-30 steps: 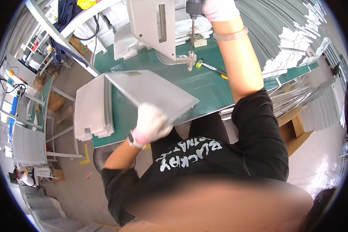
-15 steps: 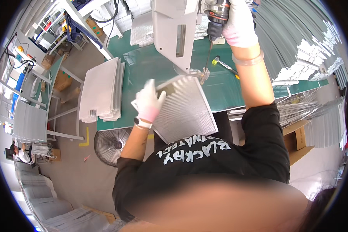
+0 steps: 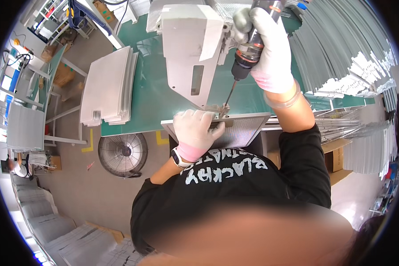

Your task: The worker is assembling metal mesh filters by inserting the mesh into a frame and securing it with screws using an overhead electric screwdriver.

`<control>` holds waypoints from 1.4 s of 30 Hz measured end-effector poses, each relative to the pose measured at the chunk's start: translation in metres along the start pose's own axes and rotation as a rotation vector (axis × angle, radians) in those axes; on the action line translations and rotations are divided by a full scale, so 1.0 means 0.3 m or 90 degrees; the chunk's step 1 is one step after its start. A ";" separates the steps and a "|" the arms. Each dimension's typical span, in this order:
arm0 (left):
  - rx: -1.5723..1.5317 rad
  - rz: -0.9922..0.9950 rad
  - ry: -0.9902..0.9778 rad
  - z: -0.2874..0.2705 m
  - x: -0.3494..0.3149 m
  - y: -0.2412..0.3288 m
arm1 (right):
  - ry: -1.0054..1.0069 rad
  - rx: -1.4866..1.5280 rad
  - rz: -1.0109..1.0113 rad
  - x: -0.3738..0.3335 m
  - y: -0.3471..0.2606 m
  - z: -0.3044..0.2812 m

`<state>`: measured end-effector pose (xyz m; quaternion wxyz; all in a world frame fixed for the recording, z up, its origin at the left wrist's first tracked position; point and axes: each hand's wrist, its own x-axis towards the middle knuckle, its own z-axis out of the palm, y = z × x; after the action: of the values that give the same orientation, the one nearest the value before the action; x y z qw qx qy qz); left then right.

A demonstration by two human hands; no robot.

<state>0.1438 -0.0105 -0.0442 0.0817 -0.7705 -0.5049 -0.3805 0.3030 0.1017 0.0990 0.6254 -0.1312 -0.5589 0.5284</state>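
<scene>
My right hand (image 3: 272,48), in a white glove with pink cuff, is closed round a power drill (image 3: 249,54) with a long thin bit. The bit points down to a small metal fitting at the foot of a pale grey machine housing (image 3: 188,48); whether it touches the panel edge I cannot tell. A framed mesh panel (image 3: 246,131) stands tilted against the table's near edge, close to my body. My gloved left hand (image 3: 193,131) grips its upper edge just left of the bit, thumb on the near side. Its lower part is hidden by my shirt.
Flat pale panels are stacked (image 3: 106,84) on the green table (image 3: 148,84) at left. Many long grey strips (image 3: 341,48) fill the right side. A round floor fan (image 3: 123,155) stands below the table's left end; an open cardboard box (image 3: 337,159) is at lower right.
The mesh panel has gone from lying sloped to standing on edge under the bit. My left hand has moved right to its upper edge. The drill has come lower and tilted.
</scene>
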 end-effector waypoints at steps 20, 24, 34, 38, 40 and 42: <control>-0.097 0.013 -0.066 -0.041 0.030 0.006 | -0.081 0.054 0.092 -0.088 0.050 0.053; -0.105 -0.011 -0.119 -0.036 0.014 0.001 | -0.121 0.158 0.100 -0.098 0.062 0.037; -0.137 0.000 -0.052 0.013 -0.016 0.001 | -0.123 0.151 0.106 -0.128 0.089 0.007; -0.131 0.006 -0.039 0.026 -0.033 -0.009 | -0.138 0.155 0.111 -0.132 0.090 0.012; -0.126 0.012 -0.033 0.020 -0.025 -0.005 | -0.152 0.140 0.089 -0.121 0.104 0.007; -0.112 0.024 -0.022 0.014 -0.018 -0.002 | -0.156 0.156 0.107 -0.108 0.112 -0.001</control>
<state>0.1444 -0.0119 -0.0510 0.0123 -0.7905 -0.4563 -0.4083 0.2919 0.0894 0.0553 0.5180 -0.0347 -0.5492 0.6549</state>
